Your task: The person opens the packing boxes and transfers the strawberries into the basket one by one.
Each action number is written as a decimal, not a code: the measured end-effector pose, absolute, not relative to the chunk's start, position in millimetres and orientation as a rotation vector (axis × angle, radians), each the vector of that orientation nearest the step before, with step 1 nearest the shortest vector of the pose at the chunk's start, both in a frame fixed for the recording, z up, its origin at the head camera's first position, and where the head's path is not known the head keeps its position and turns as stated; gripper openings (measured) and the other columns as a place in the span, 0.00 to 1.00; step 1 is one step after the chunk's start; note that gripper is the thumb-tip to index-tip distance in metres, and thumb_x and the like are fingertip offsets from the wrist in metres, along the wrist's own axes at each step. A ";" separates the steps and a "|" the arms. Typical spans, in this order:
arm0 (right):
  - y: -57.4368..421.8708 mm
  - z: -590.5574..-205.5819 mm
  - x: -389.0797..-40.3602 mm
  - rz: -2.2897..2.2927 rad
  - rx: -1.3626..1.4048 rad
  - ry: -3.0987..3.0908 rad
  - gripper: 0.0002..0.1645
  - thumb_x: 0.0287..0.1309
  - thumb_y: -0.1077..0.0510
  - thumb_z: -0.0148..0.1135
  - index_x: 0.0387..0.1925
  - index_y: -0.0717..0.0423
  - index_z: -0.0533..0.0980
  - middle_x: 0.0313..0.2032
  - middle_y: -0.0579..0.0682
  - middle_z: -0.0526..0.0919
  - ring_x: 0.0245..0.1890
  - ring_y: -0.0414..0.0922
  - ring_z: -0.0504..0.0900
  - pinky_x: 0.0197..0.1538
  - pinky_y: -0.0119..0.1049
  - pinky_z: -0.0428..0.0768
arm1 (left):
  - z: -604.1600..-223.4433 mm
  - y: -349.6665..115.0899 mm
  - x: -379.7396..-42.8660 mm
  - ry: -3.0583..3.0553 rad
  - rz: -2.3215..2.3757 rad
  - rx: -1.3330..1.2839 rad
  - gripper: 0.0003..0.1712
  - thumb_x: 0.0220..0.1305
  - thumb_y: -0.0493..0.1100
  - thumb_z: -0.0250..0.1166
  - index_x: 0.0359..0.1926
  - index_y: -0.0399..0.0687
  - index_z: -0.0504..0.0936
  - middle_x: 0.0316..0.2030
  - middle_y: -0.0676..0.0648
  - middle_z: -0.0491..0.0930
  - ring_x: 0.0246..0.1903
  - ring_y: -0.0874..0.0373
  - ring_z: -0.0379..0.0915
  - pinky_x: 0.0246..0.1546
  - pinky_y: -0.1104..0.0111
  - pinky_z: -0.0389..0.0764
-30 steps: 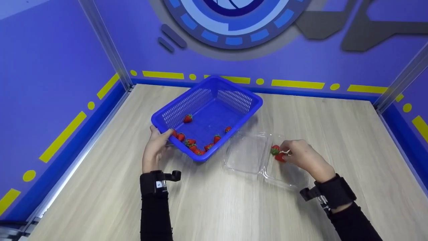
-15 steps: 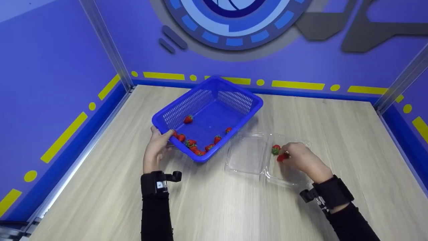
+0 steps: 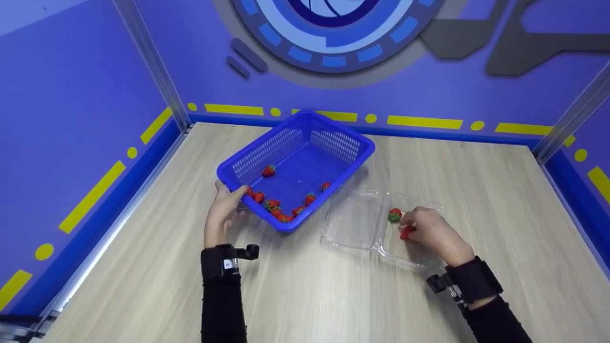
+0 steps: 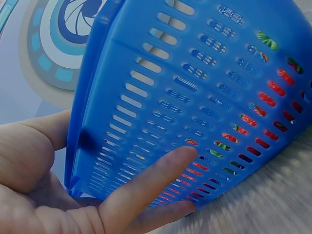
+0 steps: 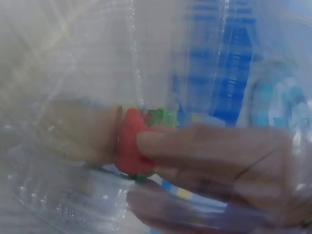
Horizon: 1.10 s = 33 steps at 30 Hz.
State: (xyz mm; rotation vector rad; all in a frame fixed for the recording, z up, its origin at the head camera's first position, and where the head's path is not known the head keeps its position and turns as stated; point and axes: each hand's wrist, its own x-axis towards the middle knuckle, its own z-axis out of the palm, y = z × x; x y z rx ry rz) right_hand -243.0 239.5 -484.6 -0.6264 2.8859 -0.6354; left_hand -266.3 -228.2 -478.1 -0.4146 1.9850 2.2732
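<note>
My left hand grips the near left corner of a blue plastic basket, thumb over the rim and fingers under the slotted wall. The basket is tilted, and several strawberries have gathered along its lower near side. One strawberry lies apart from them on the basket's floor. My right hand pinches a strawberry inside the right half of an opened clear plastic clamshell box. Another strawberry sits in that half, just beyond my fingertips. The right wrist view looks through the clear plastic wall.
A pale wood-grain table lies under everything. Blue printed panels stand at the back and both sides. The basket's right side comes close to the box's left half.
My right hand has moved slightly toward me with its strawberry, away from the other strawberry in the box. The left hand keeps its grip on the basket.
</note>
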 end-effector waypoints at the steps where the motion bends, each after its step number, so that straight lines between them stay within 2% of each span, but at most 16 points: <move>1: 239.8 -485.2 -242.9 -0.646 -0.621 2.875 0.12 0.46 0.74 0.72 0.36 0.63 0.86 0.33 0.54 0.84 0.36 0.52 0.83 0.42 0.46 0.84 | -477.9 -228.1 -265.9 1.989 2.274 -0.418 0.58 0.77 0.42 0.55 0.75 0.51 0.10 0.63 0.28 0.71 0.45 0.45 0.85 0.40 0.63 0.86; 7: 240.7 -487.7 -241.6 -0.675 -0.617 2.818 0.11 0.47 0.75 0.70 0.33 0.62 0.87 0.34 0.52 0.87 0.37 0.51 0.86 0.41 0.43 0.85 | -476.4 -228.4 -264.4 1.981 2.269 -0.408 0.58 0.78 0.43 0.54 0.74 0.53 0.09 0.67 0.30 0.68 0.53 0.41 0.81 0.42 0.63 0.86; 10: 241.0 -489.2 -241.4 -0.682 -0.604 2.827 0.12 0.47 0.75 0.70 0.35 0.62 0.87 0.35 0.53 0.87 0.38 0.52 0.86 0.42 0.44 0.85 | -477.2 -228.8 -264.0 1.981 2.291 -0.380 0.56 0.78 0.44 0.55 0.77 0.53 0.15 0.64 0.32 0.73 0.51 0.43 0.83 0.41 0.62 0.86; 14: 240.9 -490.7 -240.1 -0.709 -0.598 2.831 0.12 0.47 0.75 0.70 0.34 0.62 0.87 0.34 0.53 0.87 0.37 0.52 0.86 0.41 0.43 0.85 | -477.4 -230.3 -263.9 1.979 2.278 -0.398 0.56 0.78 0.43 0.53 0.76 0.54 0.12 0.65 0.32 0.72 0.49 0.44 0.84 0.41 0.63 0.86; 17: 241.4 -491.2 -238.5 -0.736 -0.576 2.811 0.11 0.48 0.75 0.71 0.35 0.63 0.86 0.33 0.53 0.87 0.36 0.51 0.87 0.39 0.41 0.84 | -477.0 -230.3 -264.7 1.975 2.247 -0.445 0.57 0.79 0.42 0.51 0.72 0.53 0.06 0.68 0.30 0.67 0.47 0.47 0.84 0.41 0.64 0.85; 21: 243.5 -490.7 -237.4 -0.789 -0.525 2.768 0.11 0.50 0.75 0.70 0.36 0.64 0.86 0.34 0.54 0.87 0.36 0.51 0.86 0.38 0.39 0.84 | -477.8 -228.6 -266.7 1.970 2.275 -0.439 0.58 0.78 0.40 0.53 0.74 0.52 0.08 0.61 0.30 0.73 0.41 0.49 0.86 0.38 0.64 0.86; 24: 244.5 -489.9 -237.3 -0.821 -0.495 2.745 0.11 0.50 0.75 0.69 0.37 0.65 0.86 0.35 0.54 0.87 0.37 0.50 0.86 0.38 0.39 0.83 | -477.9 -227.6 -267.3 1.955 2.305 -0.423 0.58 0.77 0.39 0.54 0.75 0.52 0.10 0.57 0.32 0.76 0.43 0.46 0.86 0.40 0.61 0.87; 29: 245.0 -489.7 -237.9 -0.835 -0.484 2.728 0.11 0.51 0.75 0.69 0.38 0.66 0.86 0.36 0.55 0.86 0.37 0.50 0.86 0.38 0.41 0.84 | -478.9 -227.3 -265.1 1.948 2.318 -0.408 0.57 0.78 0.40 0.53 0.75 0.53 0.10 0.62 0.30 0.73 0.49 0.42 0.84 0.41 0.61 0.86; 33: 245.1 -490.6 -237.7 -0.833 -0.520 2.735 0.11 0.50 0.75 0.69 0.37 0.65 0.86 0.35 0.54 0.86 0.36 0.51 0.86 0.39 0.42 0.84 | -479.8 -227.1 -263.8 1.957 2.317 -0.394 0.57 0.78 0.42 0.54 0.76 0.55 0.12 0.61 0.31 0.74 0.48 0.44 0.84 0.38 0.64 0.86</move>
